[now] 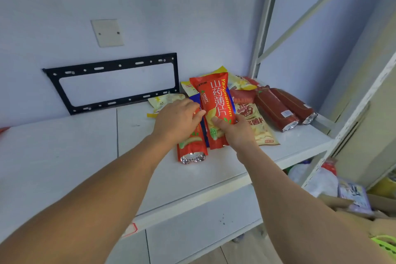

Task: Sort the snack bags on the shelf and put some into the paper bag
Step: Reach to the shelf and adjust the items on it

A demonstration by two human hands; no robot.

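A black wall bracket hung at nine o'clock of the snack pile on the white shelf. The left hand lay on a red snack bag, its fingers curled over it. At its three o'clock, the right hand gripped a raised red yam-chip bag, thumb across its front. Beyond lay a beige chip bag and two dark red packs.
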